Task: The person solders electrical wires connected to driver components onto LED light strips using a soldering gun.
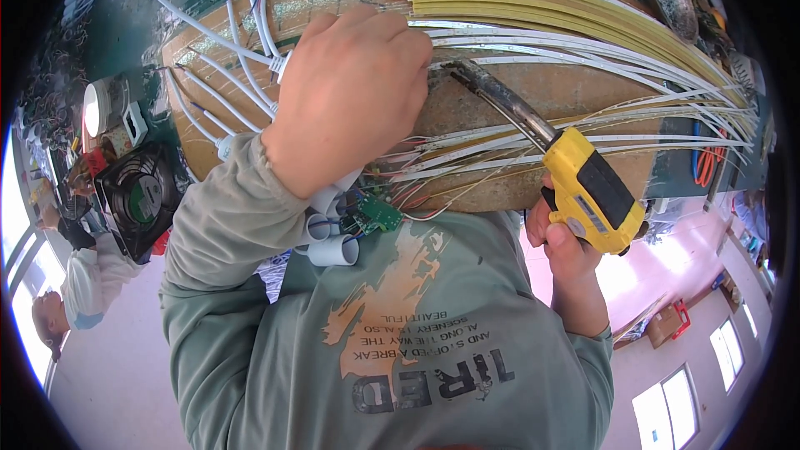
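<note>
My left hand [350, 100] is curled into a fist on a bundle of thin white light strips [583, 62] that fan out across a wooden board [492, 104]. Its fingertips press down on the strips, hiding what lies under them. My right hand [567, 258] grips the yellow and black handle of a soldering iron [587, 187]. The iron's dark metal shaft points up-left, and its tip [454, 73] sits just right of my left fingers. A small green circuit board [379, 215] with thin wires hangs at the board's near edge, beside several short white tubes [333, 243].
Yellow strips [567, 4] lie stacked along the far side of the board. White cables with plugs [225, 75] spread out at the left. A black fan [142, 196] and a round white part [98, 108] sit on the green bench. Another person [79, 283] is at the far left.
</note>
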Tool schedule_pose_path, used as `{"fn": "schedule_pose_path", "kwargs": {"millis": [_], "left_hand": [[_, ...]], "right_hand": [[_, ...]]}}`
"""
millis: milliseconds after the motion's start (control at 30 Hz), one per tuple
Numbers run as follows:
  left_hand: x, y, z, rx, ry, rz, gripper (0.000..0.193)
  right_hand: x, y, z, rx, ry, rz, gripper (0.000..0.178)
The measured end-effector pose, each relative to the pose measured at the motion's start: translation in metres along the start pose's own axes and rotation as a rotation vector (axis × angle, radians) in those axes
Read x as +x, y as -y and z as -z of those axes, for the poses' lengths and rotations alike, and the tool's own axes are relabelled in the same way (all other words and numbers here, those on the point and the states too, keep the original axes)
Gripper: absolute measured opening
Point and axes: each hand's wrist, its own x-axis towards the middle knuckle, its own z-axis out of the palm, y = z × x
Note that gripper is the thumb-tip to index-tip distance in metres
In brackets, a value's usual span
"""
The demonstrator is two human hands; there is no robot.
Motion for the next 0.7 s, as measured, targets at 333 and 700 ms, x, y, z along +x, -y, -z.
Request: {"fn": "schedule_pose_path", "kwargs": {"millis": [333, 700], "left_hand": [[0.0016, 0.0, -0.0018, -0.007, -0.013, 0.004, 0.005], [0.0014, -0.0002, -0.002, 0.003, -0.022, -0.007, 0.005]], "right_hand": [[-0.0003, -0.0029, 0.0008, -0.047, 0.016, 0.017, 0.057], [-0.0015, -0.0069, 0.0018, -0.076, 0.027, 0.031, 0.051]]}}
